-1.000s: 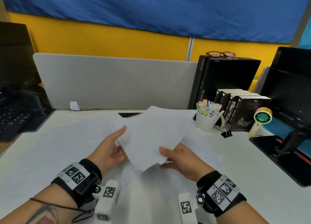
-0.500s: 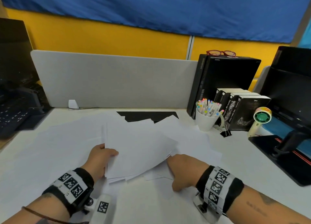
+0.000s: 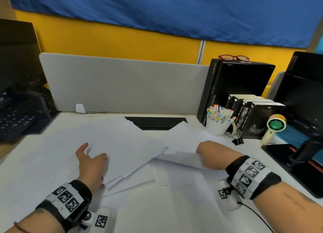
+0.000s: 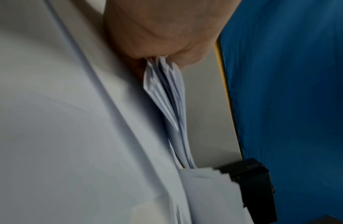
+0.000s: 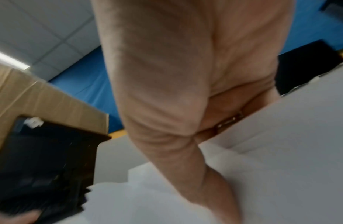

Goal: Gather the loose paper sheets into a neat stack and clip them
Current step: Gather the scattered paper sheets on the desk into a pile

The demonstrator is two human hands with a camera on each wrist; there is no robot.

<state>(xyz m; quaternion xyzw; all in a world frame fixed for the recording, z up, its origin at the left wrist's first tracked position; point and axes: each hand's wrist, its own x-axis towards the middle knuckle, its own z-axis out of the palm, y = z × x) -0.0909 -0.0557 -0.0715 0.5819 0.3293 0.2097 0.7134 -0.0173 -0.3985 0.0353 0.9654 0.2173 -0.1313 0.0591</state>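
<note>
White paper sheets lie scattered over the white desk (image 3: 174,218). My left hand (image 3: 90,161) grips the near-left corner of a fanned bundle of sheets (image 3: 129,150), thumb on top. In the left wrist view the bundle's edges (image 4: 167,84) are pinched in that hand (image 4: 157,30). My right hand (image 3: 209,154) reaches in among the loose sheets (image 3: 174,178) to the right of the bundle. Its fingers are hidden by paper (image 5: 281,136); only the thumb of that hand (image 5: 167,75) shows. A black binder clip (image 3: 237,141) lies past the right hand, beside the mug.
A white mug of markers (image 3: 218,126), black books (image 3: 253,117), a small hand fan (image 3: 274,127) and a black computer case (image 3: 236,85) crowd the back right. A monitor stand (image 3: 297,162) is at right, a keyboard (image 3: 15,122) at left, a grey divider (image 3: 122,85) behind.
The bundle, held up by both hands a second ago, has come down onto the desk. My right hand let go of it and moved right into the loose sheets.
</note>
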